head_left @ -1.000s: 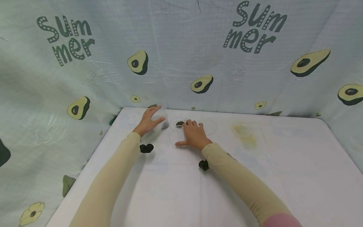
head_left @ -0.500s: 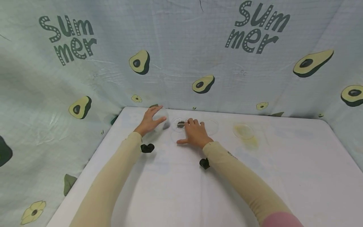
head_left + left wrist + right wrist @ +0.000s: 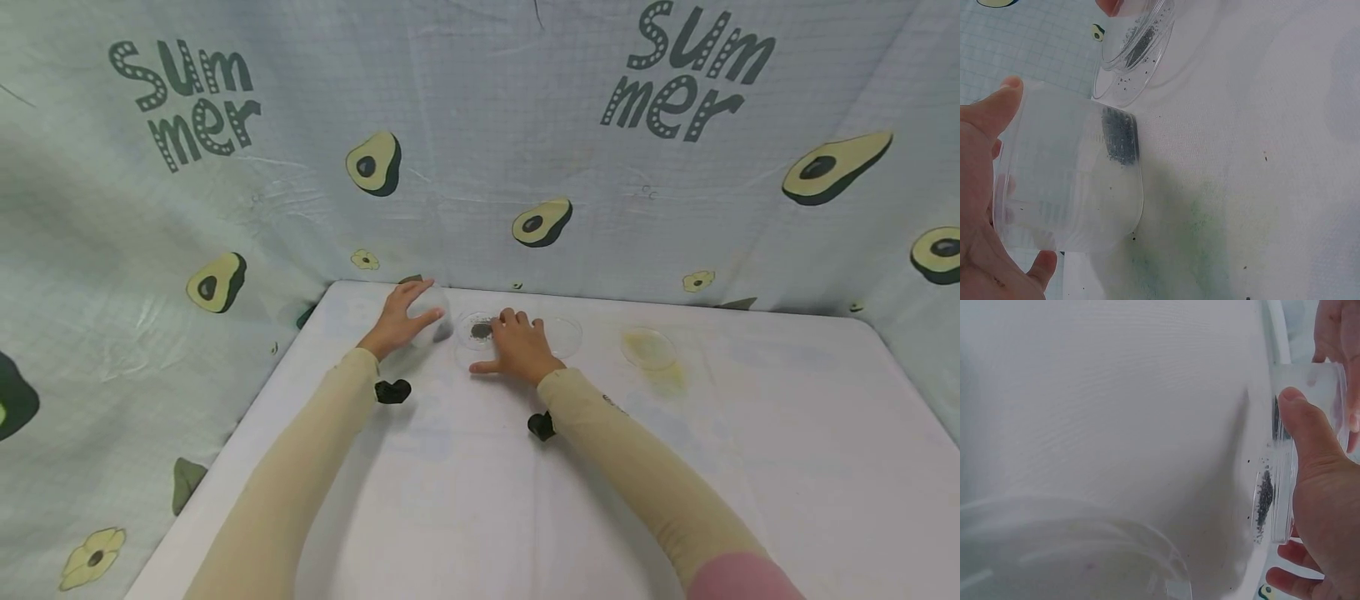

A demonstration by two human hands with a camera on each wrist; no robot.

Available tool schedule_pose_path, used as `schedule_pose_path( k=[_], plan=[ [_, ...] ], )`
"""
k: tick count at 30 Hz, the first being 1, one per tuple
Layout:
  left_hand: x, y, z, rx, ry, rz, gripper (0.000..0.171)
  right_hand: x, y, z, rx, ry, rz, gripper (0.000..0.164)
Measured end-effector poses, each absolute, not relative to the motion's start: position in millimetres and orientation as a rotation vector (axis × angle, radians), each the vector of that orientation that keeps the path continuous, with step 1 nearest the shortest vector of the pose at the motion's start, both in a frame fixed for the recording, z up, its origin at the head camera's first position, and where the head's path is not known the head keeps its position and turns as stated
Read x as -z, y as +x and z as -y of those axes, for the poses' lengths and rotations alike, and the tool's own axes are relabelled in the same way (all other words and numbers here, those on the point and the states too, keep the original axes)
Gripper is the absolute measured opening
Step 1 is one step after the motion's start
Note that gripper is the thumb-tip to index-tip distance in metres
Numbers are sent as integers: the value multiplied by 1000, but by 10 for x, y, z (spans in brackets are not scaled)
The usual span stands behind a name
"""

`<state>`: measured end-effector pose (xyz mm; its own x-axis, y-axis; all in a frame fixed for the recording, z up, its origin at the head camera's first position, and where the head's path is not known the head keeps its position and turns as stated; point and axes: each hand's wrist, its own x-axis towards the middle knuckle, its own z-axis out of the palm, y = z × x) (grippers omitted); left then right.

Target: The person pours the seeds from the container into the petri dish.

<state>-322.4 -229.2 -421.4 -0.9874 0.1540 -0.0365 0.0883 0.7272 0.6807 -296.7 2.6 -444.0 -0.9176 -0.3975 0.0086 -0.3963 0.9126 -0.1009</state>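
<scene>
My left hand grips a clear plastic tub, thumb and fingers spread around its sides. Dark granules lie gathered in one corner of the tub. To its right, my right hand holds a clear round lid by its edge between thumb and fingers. Directly under that lid is a clear petri dish with a heap of dark granules in it. In the right wrist view the lid appears edge-on, close over the dish. My right hand hides part of the dish in the head view.
Another clear round dish lies just right of my right hand. Farther right is one more clear round piece, over a yellow stain on the white tabletop. Stray granules dot the cloth. A printed curtain stands behind.
My right hand has moved slightly away from me with the lid, farther over the granule dish. The left hand and tub look still; the head view has shifted a little.
</scene>
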Motion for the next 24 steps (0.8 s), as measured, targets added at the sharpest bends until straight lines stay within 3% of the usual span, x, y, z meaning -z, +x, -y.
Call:
schedule_pose_path(
  k=[24],
  plan=[
    [4260, -3260, 2303, -1094, 228, -2857, 68, 4473, -3121, 11, 171, -603, -3045, 98]
  ],
)
